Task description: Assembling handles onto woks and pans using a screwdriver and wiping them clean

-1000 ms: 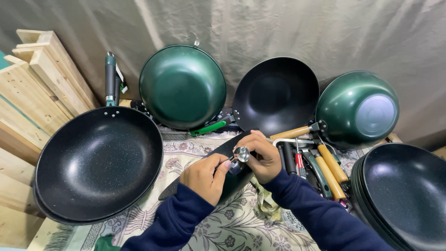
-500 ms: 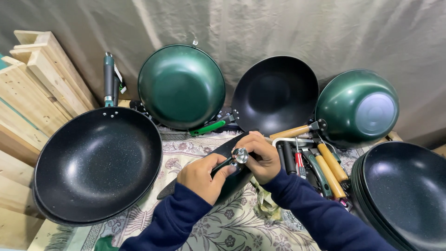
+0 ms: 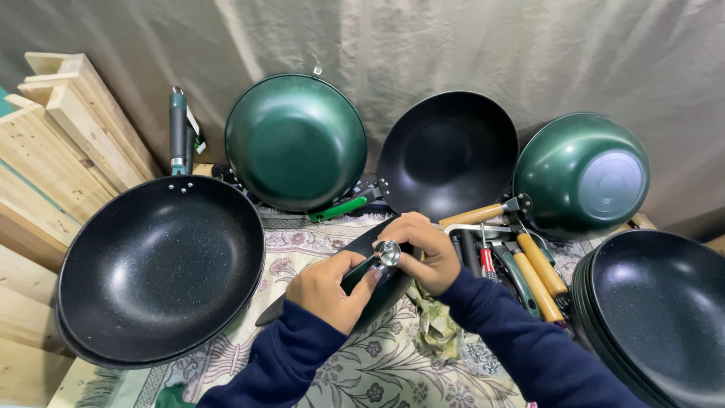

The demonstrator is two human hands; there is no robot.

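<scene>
Both hands mid-job: left hand [image 3: 326, 289] fingers pinched on a small round metal fitting [image 3: 388, 253], right hand [image 3: 423, 253] fingers wrapped round the black handle [image 3: 361, 266] beneath, fitting not yet visibly seated.

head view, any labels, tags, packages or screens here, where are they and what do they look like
Tag: hangs beside the upright grey-green pan handle at the back left, above the big black pan; small, pale, with a dark part; too small to tell more.
No packages, signs or screens show.
</scene>
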